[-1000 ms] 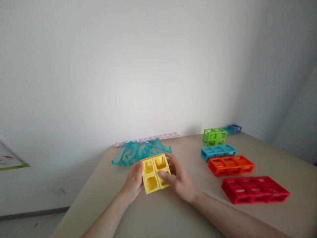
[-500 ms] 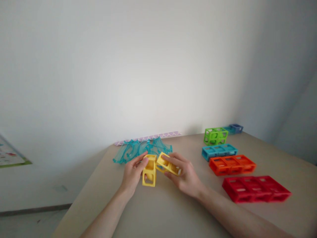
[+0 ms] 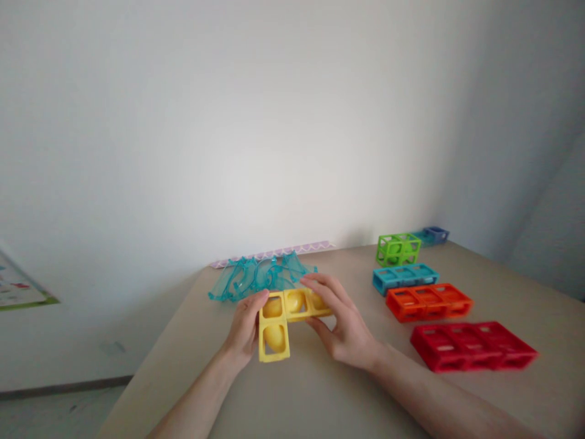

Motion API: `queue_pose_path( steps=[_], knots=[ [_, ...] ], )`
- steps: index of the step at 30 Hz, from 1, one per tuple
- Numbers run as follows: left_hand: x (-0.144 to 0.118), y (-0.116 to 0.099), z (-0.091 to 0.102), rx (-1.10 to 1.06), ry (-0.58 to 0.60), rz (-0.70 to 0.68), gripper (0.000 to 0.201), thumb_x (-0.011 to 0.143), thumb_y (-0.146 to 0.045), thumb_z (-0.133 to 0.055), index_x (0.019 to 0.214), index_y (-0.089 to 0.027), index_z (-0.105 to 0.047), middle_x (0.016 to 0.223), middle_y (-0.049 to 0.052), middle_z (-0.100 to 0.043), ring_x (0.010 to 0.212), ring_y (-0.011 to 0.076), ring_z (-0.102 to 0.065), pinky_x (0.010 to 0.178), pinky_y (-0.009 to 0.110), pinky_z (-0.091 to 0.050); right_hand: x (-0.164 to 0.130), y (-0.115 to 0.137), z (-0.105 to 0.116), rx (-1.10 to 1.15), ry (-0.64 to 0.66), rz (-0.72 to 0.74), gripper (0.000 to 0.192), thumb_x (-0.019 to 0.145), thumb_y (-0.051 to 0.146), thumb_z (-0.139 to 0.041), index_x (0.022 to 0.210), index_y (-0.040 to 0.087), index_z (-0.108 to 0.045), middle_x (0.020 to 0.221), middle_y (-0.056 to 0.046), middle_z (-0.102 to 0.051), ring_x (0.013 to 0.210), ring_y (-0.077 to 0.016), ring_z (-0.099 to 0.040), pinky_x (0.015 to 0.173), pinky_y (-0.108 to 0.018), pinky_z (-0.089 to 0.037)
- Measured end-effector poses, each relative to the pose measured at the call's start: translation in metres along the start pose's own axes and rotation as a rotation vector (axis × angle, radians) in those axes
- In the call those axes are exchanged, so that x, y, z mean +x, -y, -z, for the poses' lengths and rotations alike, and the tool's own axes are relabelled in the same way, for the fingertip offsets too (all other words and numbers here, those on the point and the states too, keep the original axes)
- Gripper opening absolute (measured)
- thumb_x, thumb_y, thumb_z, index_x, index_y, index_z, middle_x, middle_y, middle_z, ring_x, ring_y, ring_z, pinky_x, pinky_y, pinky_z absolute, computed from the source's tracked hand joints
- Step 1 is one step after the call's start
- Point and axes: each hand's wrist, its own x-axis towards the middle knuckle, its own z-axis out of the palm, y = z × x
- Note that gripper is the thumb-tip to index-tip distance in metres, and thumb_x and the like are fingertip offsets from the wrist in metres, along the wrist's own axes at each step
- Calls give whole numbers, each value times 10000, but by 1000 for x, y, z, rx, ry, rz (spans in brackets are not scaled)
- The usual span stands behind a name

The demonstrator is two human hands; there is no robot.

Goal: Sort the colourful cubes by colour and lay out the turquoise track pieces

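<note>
A person's two hands hold yellow block pieces above the near-centre of a beige counter (image 3: 320, 390). The left hand (image 3: 244, 332) grips a two-cell yellow piece (image 3: 273, 332) standing vertical, thumb on its upper left edge; the right hand (image 3: 345, 326) clasps a second yellow piece (image 3: 304, 302) lying horizontal, fingers curled over its far end. The two pieces touch at a corner & form an L shape, open cells facing the camera. Both hands are closed on their pieces, close together w/ only the blocks between them.

Just behind the hands, near the wall, lies a heap of clear teal plastic parts (image 3: 260, 277). To the right, well apart from the hands, blocks sit in a row running away from the camera: a red block (image 3: 473, 346) nearest, then an orange block (image 3: 428, 302), a light-blue block (image 3: 404, 277), a green open-frame block (image 3: 397, 249), & a small dark-blue block (image 3: 435, 234) at the far corner. A pale patterned strip (image 3: 274, 253) runs along the counter's back edge vs. the white wall.
</note>
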Motion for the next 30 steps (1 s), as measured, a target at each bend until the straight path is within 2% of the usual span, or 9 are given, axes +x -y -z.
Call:
queue_pose_path(
  steps=[2,4,7,11,16,20,23,26,30],
  knots=[
    [-2,-2,-2,-51,1,69,424,624,-495,-749,791,-107,-714,637,56,-692,495,137,-589,470,226,-454,-1,-1,-1,45,-97,-85,673,798,184,-635,1405,260,-356,1356,-122,-473,1234,-280,-465,1018,-446,-405],
    [-3,-4,-3,-60,14,84,431,622,-499,-749,803,-110,-711,650,55,-696,500,134,-589,467,222,-453,-1,-2,-1,93,-113,-164,627,772,260,-694,1339,251,-425,1255,-110,-559,1115,-270,-554,953,-412,-452],
    [-5,-5,-1,-12,22,-18,382,636,-460,-755,812,-124,-714,651,41,-697,512,126,-592,486,213,-459,0,-5,-3,248,-72,-330,450,747,374,-731,1140,223,-572,981,-60,-666,848,-217,-634,755,-332,-517],
    [-8,-5,1,59,49,-127,332,631,-416,-765,813,-142,-717,663,36,-701,500,121,-584,479,212,-448,2,-6,-9,586,-52,-642,399,839,533,-578,980,161,-611,626,5,-608,475,-127,-557,435,-225,-444],
    [-7,-3,4,131,6,-200,306,648,-410,-755,822,-161,-711,675,20,-689,518,125,-585,503,219,-450,3,-1,-13,755,76,-815,484,811,630,-543,816,148,-579,526,37,-527,349,-105,-496,332,-204,-404],
    [-8,-4,2,117,32,-169,318,685,-430,-723,846,-157,-701,652,20,-674,520,125,-576,491,212,-436,3,2,-12,669,53,-789,482,823,617,-537,830,139,-594,520,39,-513,355,-93,-479,332,-191,-391],
    [-10,-4,0,129,134,-107,341,704,-425,-710,911,-155,-695,708,31,-681,574,134,-597,520,212,-444,1,3,-12,548,-26,-721,449,829,581,-564,918,143,-607,544,37,-520,402,-92,-484,361,-186,-383],
    [-10,-2,2,236,205,-92,361,681,-375,-749,966,-162,-688,777,31,-680,632,132,-598,564,209,-453,-1,2,-10,489,-21,-708,428,825,559,-586,978,160,-608,610,21,-555,439,-95,-497,382,-193,-398],
    [-8,-2,7,330,170,-84,375,652,-317,-781,983,-166,-689,767,18,-667,625,118,-582,558,198,-447,-2,0,-9,509,-35,-688,434,794,541,-639,1015,168,-616,674,0,-579,507,-108,-530,407,-193,-432]
  ],
)
